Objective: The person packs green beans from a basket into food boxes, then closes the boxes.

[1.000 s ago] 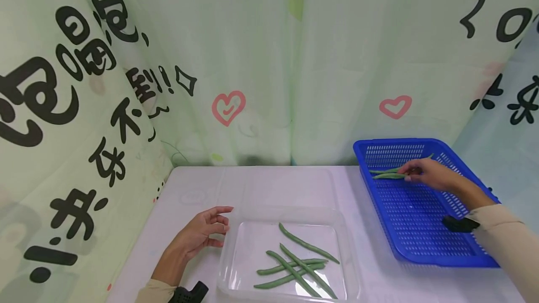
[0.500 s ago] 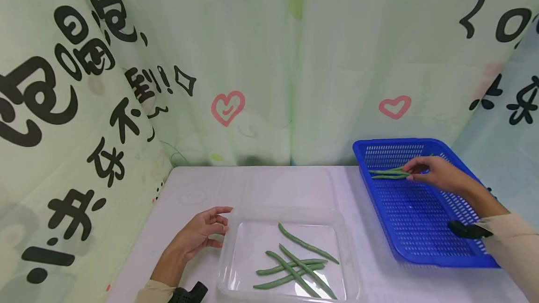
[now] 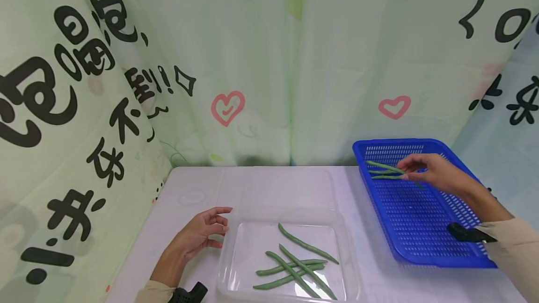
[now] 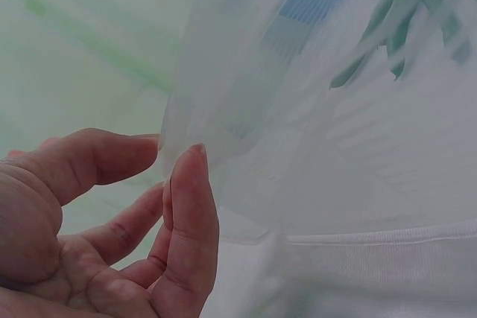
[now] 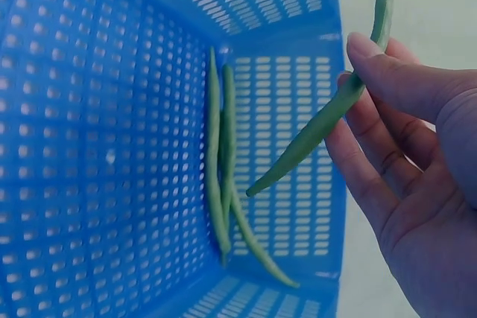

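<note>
My right hand (image 3: 442, 172), above the far part of the blue plastic basket (image 3: 421, 242), pinches a green bean (image 5: 305, 141) between thumb and fingers. Under it, in the right wrist view, a few more green beans (image 5: 216, 154) lie along the foot of the basket's end wall. To the left, my left hand (image 3: 205, 233) rests its fingertips against the side of a clear plastic box (image 3: 227, 258), fingers loosely bent. In the left wrist view the fingertips (image 4: 192, 176) are right at the box's see-through wall. Several green beans (image 3: 301, 270) lie crossed inside that box.
Box and basket stand apart on a table with a white cloth (image 3: 269, 188). Behind it hangs a pale green curtain (image 3: 269, 60) with hearts and black lettering, and it continues along both sides. Each wrist wears a black camera (image 3: 469, 233).
My right hand has lifted one green bean, which now slants above the others in the basket, and has shifted slightly. My left hand and the clear box have stayed in place.
</note>
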Demonstrator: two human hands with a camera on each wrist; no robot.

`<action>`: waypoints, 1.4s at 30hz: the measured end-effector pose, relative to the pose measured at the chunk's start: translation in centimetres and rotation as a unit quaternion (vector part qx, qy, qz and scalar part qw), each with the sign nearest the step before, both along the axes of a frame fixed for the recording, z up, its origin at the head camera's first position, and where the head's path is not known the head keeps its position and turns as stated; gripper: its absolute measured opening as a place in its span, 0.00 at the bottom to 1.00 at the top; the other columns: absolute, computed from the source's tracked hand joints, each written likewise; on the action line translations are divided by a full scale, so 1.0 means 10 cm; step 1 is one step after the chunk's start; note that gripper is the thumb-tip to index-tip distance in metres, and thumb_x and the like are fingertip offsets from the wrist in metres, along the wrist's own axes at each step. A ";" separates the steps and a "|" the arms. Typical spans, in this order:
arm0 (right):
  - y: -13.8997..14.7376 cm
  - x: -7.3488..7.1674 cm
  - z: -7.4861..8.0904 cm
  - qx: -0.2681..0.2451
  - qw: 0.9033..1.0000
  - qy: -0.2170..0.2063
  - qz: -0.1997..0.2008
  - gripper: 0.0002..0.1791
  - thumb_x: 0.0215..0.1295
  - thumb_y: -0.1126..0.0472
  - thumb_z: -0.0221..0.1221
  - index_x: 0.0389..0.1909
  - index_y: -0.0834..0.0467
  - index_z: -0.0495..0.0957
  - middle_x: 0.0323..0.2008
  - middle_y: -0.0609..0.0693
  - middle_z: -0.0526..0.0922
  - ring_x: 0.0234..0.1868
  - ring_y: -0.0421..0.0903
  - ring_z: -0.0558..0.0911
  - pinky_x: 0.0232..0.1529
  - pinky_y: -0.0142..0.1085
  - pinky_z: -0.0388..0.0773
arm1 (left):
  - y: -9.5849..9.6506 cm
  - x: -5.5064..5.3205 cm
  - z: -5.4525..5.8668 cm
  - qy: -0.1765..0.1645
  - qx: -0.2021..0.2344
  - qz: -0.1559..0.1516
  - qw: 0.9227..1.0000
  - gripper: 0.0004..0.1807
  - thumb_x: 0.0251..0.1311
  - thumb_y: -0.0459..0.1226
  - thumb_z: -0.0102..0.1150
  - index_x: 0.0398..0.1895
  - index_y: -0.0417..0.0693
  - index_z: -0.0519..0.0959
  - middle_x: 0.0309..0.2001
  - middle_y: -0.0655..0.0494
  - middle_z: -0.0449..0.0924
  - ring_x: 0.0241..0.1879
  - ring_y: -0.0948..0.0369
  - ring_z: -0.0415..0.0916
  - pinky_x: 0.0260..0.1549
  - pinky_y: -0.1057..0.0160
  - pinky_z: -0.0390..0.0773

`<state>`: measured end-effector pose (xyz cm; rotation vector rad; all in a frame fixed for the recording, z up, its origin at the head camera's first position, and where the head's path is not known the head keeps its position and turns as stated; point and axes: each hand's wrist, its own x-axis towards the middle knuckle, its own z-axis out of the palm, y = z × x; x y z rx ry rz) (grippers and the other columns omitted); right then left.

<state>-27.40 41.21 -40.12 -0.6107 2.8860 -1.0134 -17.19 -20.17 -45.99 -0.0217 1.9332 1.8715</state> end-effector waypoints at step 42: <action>-0.96 0.37 0.20 -0.089 0.985 -0.010 0.150 0.11 0.63 0.66 0.68 0.46 0.55 0.83 0.39 0.47 0.83 0.40 0.41 0.80 0.38 0.31 0.83 | 0.00 0.00 0.00 0.003 0.002 -0.003 1.000 0.35 0.63 0.30 0.61 0.74 0.37 0.64 0.44 0.52 0.71 0.38 0.60 0.76 0.30 0.64 0.84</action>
